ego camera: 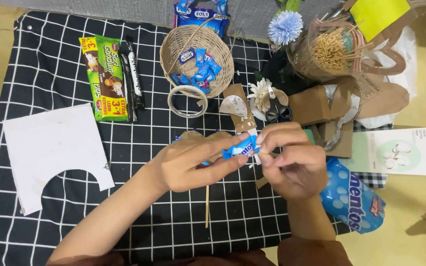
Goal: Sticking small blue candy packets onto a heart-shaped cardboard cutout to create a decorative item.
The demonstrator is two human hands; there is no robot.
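Observation:
My left hand (pixel 188 162) and my right hand (pixel 292 160) meet over a black cloth with a white grid (pixel 50 74). Both pinch a small blue candy wrapper (pixel 240 146): the left holds its near end, the right fingers grip its far end together with a bit of white tape or paper. A thin wooden skewer (pixel 207 209) runs down from under the left hand. Part of a brown cardboard piece shows under the hands.
A wicker basket (pixel 173 49) of blue candies lies tilted at the back, a tape roll (pixel 187 101) beside it. Snack packets (pixel 107 79) lie left, a white cut card (pixel 50 152) nearer left. Scissors (pixel 277 109), brown boxes (pixel 309 106) and a blue candy bag (pixel 353 202) sit right.

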